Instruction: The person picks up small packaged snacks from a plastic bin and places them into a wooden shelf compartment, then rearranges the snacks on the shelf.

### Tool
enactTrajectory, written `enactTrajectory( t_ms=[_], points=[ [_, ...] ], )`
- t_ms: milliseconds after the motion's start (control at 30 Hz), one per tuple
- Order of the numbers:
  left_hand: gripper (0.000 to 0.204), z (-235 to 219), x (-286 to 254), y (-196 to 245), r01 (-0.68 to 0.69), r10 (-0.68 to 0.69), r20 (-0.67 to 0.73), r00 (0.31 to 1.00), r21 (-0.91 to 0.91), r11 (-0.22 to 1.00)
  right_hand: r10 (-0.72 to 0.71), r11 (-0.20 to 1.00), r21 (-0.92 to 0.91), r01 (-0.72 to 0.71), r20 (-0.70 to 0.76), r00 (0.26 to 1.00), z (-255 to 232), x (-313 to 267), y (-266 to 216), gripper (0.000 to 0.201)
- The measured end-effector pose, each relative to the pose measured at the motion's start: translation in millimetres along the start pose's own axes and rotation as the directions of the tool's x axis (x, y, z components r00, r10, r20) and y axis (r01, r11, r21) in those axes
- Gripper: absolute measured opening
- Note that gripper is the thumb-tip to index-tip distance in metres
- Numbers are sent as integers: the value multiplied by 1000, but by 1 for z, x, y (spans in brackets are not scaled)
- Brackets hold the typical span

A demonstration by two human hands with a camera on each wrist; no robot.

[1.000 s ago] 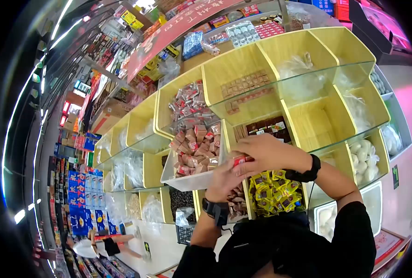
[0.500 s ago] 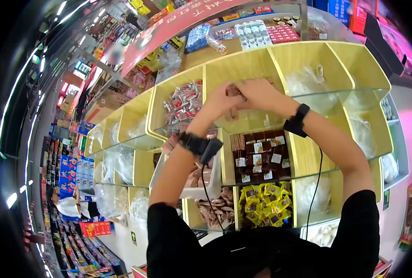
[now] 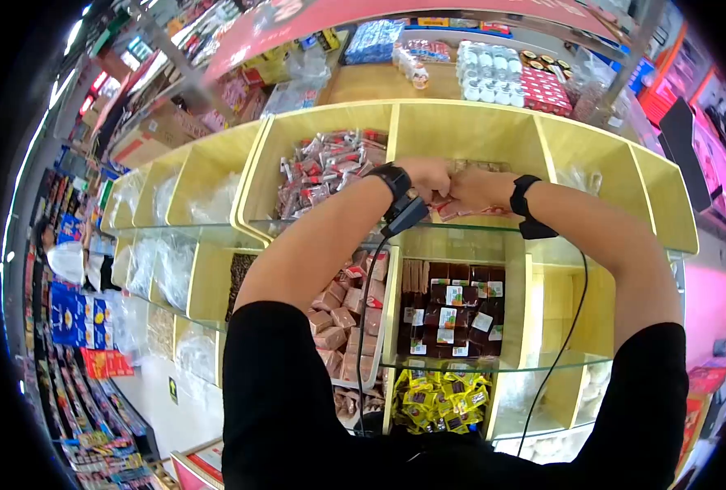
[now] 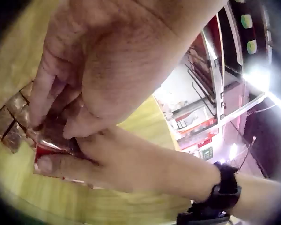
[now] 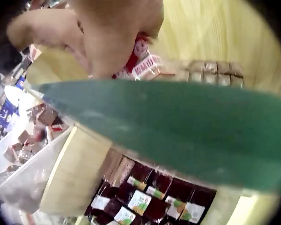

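Note:
In the head view both hands meet low inside the upper middle compartment (image 3: pixel 461 131) of a yellow wooden display. My left hand (image 3: pixel 425 175) and right hand (image 3: pixel 485 189) pinch a plastic-wrapped brown block (image 4: pixel 56 140) with a red label. The left wrist view has the left fingers on its top and the right thumb along its red edge. Rows of similar wrapped blocks (image 5: pixel 215 74) lie right beside it on the compartment floor. Red and white print (image 5: pixel 147 67) shows below a hand in the right wrist view.
A green-edged glass panel (image 5: pixel 168 131) runs along the compartment's front. Below stand a white tub of wrapped blocks (image 3: pixel 346 318), dark red packs (image 3: pixel 449 322) and yellow packets (image 3: pixel 440 400). Red and silver sweets (image 3: pixel 322 171) fill the left neighbour. A black cable (image 3: pixel 367 327) hangs from the left wrist.
Both hands have moved from above the white tub, up over the glass panel, and down into the upper middle compartment with the wrapped brown block. The head view has shifted.

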State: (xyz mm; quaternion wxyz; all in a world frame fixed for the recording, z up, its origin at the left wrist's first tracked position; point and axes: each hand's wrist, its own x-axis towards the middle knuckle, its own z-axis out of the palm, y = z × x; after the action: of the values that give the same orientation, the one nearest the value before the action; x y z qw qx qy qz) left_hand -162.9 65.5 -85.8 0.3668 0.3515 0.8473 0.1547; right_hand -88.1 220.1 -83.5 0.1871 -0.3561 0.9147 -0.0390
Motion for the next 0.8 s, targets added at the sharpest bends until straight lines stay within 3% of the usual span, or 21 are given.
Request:
enactTrajectory(
  t_ms=[67, 100, 133, 200, 233, 267, 300, 333, 367, 467, 500, 533, 567, 600, 667, 700, 733, 800],
  points=[
    [31, -10, -3, 8, 26, -38, 41, 998, 252, 967, 63, 998, -24, -60, 147, 987, -15, -4, -9, 64],
    [25, -3, 30, -27, -212, 178, 146, 973, 269, 940, 118, 988, 71, -134, 190, 975, -30, -9, -21, 68],
    [20, 3, 63, -61, -440, 383, 244, 891, 251, 862, 103, 988, 95, -123, 192, 976, -24, -2, -9, 66],
    [15, -17, 36, -28, -527, 402, 341, 850, 522, 671, 77, 982, 155, -107, 191, 979, -2, 9, 20, 63],
    [16, -13, 51, -39, -365, 280, 301, 912, 282, 887, 76, 992, 91, -91, 155, 985, -6, 9, 21, 72],
    [18, -12, 54, -42, -158, 152, 256, 955, 5, 987, 112, 985, 109, -133, 178, 978, -6, 10, 22, 71],
    [19, -18, 56, -48, -351, 321, 313, 894, 44, 935, 148, 977, 123, -175, 198, 969, -8, 12, 19, 70],
    [21, -16, 63, -45, -119, 120, 286, 951, -19, 993, 137, 981, 114, -159, 181, 974, -1, 14, 18, 67],
    [24, -25, 32, -14, 115, -87, 246, 965, -100, 988, 125, 984, 105, -143, 163, 979, 6, 16, 19, 64],
    [25, -22, 24, 11, 135, -173, 320, 931, 140, 981, -46, 996, 81, 44, 20, 999, 66, 33, 32, 46],
    [22, -22, 14, 23, 60, -139, 259, 956, 292, 955, -85, 989, 123, 88, -29, 996, 85, 36, 39, 39],
    [20, -20, 15, 34, 13, -142, 287, 947, 407, 913, -122, 978, 161, 133, -80, 989, 102, 41, 42, 32],
    [19, -18, 19, 46, -36, -149, 312, 938, 516, 856, -14, 965, 260, 26, -48, 999, 115, 45, 39, 18],
    [18, -18, 19, 54, -87, -159, 333, 930, 617, 782, -13, 964, 261, 43, -116, 993, 112, 42, 29, 18],
    [16, -17, 7, 55, -122, 35, 177, 984, 506, 854, -4, 964, 256, 72, -257, 967, 97, 31, 11, 21],
    [16, -16, 13, 60, -103, -23, 213, 977, 565, 819, 304, 572, 767, -291, 131, 944, 90, 33, 4, 11],
    [17, -15, 19, 66, -91, -81, 244, 966, 620, 780, 271, 621, 767, -159, -20, 962, 98, 34, 7, 11],
    [18, -8, 28, 57, -145, 35, 199, 979, 573, 806, 199, 720, 693, 48, -272, 941, 122, 34, 14, 16]
  ],
)
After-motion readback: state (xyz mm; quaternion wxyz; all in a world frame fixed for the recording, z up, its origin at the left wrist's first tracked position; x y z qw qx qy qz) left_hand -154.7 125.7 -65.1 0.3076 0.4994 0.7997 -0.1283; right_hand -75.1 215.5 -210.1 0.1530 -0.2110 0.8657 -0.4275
